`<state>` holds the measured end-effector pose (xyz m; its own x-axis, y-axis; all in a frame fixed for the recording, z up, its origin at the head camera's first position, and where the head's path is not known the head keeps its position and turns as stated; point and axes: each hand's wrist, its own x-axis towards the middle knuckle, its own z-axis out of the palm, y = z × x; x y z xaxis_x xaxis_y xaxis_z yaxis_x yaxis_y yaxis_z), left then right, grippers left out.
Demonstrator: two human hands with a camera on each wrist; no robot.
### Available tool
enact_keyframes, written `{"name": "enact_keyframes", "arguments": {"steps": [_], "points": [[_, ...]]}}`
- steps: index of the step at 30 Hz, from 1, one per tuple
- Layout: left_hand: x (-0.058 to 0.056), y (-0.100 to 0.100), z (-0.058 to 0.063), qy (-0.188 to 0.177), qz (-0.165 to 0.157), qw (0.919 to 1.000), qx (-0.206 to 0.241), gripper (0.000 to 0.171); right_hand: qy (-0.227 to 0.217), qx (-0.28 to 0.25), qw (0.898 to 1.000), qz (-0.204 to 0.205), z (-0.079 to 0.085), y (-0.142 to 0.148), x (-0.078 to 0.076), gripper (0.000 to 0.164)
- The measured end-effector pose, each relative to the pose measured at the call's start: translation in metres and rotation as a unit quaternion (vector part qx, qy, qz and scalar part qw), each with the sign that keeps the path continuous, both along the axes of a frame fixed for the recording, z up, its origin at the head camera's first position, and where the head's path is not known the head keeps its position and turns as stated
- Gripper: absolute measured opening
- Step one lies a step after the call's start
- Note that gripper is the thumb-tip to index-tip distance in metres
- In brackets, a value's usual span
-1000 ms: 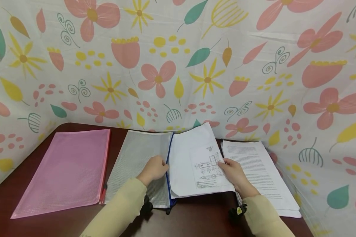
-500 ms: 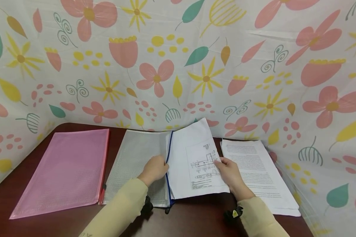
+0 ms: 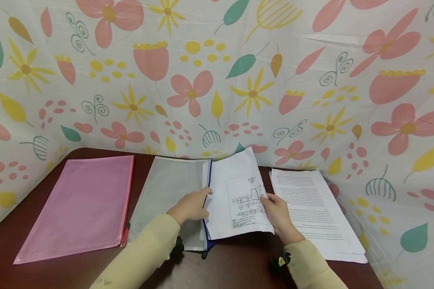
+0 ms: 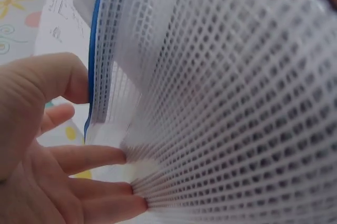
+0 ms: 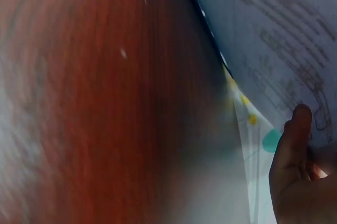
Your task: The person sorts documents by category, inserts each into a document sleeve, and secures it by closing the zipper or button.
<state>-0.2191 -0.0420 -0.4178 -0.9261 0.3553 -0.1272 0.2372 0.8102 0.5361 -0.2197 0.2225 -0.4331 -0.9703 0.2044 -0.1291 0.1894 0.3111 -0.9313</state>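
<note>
My left hand [image 3: 193,205] lies at the blue-edged opening of a clear mesh zip folder [image 3: 170,180], its index finger and thumb spread apart. In the left wrist view, the thumb touches the blue zip edge [image 4: 93,40] and several straight fingers [image 4: 89,158] rest against the mesh. My right hand [image 3: 277,212] pinches the right side of white paper sheets [image 3: 235,172], with a technical drawing on top. Their left edge is inside the folder, showing through the mesh. In the right wrist view, the thumb lies on the printed sheet [image 5: 268,40].
A pink mesh zip folder [image 3: 83,200] lies at the left of the dark red table [image 3: 235,265]. A stack of text-printed pages [image 3: 311,200] lies at the right. A flower-patterned cloth [image 3: 217,72] stands behind and beside the table.
The drawing sheets have shifted left, further into the clear folder, with my right hand. My left hand's thumb and index finger have opened from a closed grip on the folder edge.
</note>
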Motion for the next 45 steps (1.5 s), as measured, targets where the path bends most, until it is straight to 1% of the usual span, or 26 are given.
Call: {"name": "enact_keyframes", "arguments": {"steps": [3,5,6,7,8,11,12,15,17,20,23,26,30,34,37,40,45], "points": [[0.0,-0.003,0.0,-0.013,-0.005,0.9999,0.009,0.069,-0.009,-0.006,1.0,-0.007,0.0,-0.003,0.002,0.038],[0.0,-0.005,-0.002,-0.019,0.004,0.9997,0.017,0.071,-0.014,-0.007,1.0,-0.009,-0.001,-0.005,0.005,0.039],[0.0,-0.005,-0.003,-0.016,0.01,0.9996,0.02,0.069,-0.016,-0.007,1.0,-0.011,-0.001,-0.005,0.006,0.039],[0.001,-0.006,-0.004,-0.01,0.018,0.9996,0.021,0.065,-0.018,-0.006,1.0,-0.012,-0.001,-0.005,0.007,0.039],[0.001,-0.006,-0.005,-0.005,0.027,0.9994,0.023,0.056,-0.02,-0.005,1.0,-0.012,-0.001,-0.005,0.007,0.039],[0.003,-0.005,-0.007,0.025,0.051,0.998,0.028,0.017,-0.022,0.002,1.0,-0.014,-0.001,-0.005,0.01,0.041],[0.004,-0.005,-0.007,0.037,0.057,0.9972,0.032,0.012,-0.022,0.002,1.0,-0.016,-0.001,-0.005,0.01,0.041],[0.005,-0.003,-0.009,0.051,0.075,0.9948,0.046,0.032,-0.018,0.003,1.0,-0.018,-0.002,-0.005,0.012,0.042],[0.006,0.0,-0.01,0.058,0.086,0.9929,0.057,0.036,-0.015,0.0,1.0,-0.02,-0.002,-0.005,0.013,0.042],[0.007,0.002,-0.012,0.068,0.099,0.9906,0.064,0.034,-0.009,-0.004,1.0,-0.019,-0.003,-0.005,0.015,0.043],[0.008,0.004,-0.014,0.084,0.104,0.9887,0.067,0.03,-0.001,-0.015,1.0,-0.016,-0.002,-0.005,0.016,0.044],[0.008,0.005,-0.013,0.091,0.102,0.9878,0.075,0.026,0.004,-0.026,1.0,-0.014,-0.002,-0.006,0.016,0.045],[0.008,0.006,-0.01,0.085,0.098,0.9877,0.088,0.023,0.006,-0.035,0.999,-0.013,-0.001,-0.008,0.015,0.044],[0.006,0.007,-0.008,0.085,0.087,0.9891,0.083,0.02,0.009,-0.044,0.999,-0.009,-0.001,-0.012,0.015,0.042],[0.004,0.008,-0.009,0.086,0.081,0.9897,0.081,0.018,0.015,-0.055,0.998,-0.014,-0.002,-0.015,0.015,0.042],[0.003,0.009,-0.011,0.086,0.082,0.9895,0.082,0.018,0.017,-0.06,0.998,-0.017,-0.002,-0.018,0.016,0.042],[0.002,0.01,-0.013,0.104,0.079,0.9873,0.09,0.02,0.025,-0.05,0.998,-0.035,-0.003,-0.021,0.015,0.039]]}}
